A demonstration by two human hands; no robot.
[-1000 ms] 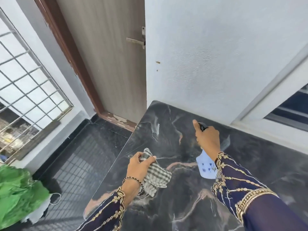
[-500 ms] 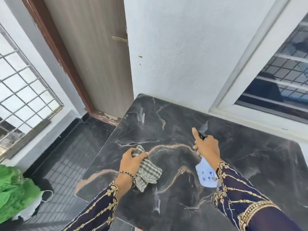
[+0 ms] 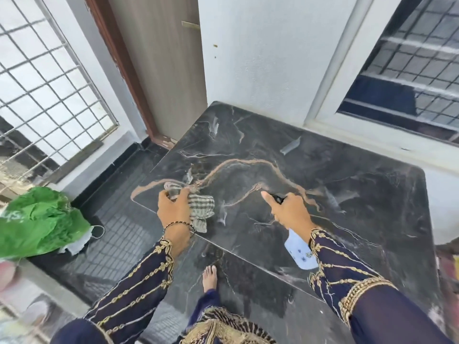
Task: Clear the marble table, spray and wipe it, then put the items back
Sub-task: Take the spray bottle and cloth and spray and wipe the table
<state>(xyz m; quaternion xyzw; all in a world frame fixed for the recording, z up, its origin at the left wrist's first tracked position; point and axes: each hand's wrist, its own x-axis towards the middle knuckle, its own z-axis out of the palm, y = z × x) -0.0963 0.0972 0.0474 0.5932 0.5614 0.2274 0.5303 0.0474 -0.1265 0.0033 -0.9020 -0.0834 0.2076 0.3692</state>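
The black marble table [image 3: 347,184] with brown and white veins stands against the white wall. My left hand [image 3: 173,207] grips a crumpled checked cloth [image 3: 201,207] near the table's front left corner. My right hand [image 3: 288,209] holds a pale blue spray bottle [image 3: 300,252] over the front middle of the table. Its black nozzle pokes out by my index finger, which points forward. The bottle's body hangs below my wrist, partly hidden by my sleeve.
A wooden door [image 3: 164,70] stands behind the table's left side, and a barred window [image 3: 409,70] is at the right. A green plastic bag [image 3: 37,219] lies on the dark tiled floor at the left. My bare foot [image 3: 210,276] is near the table's front edge.
The view has pulled back and tilted down, so the whole table shows. Both hands have drawn toward the front edge, still holding the cloth and the bottle.
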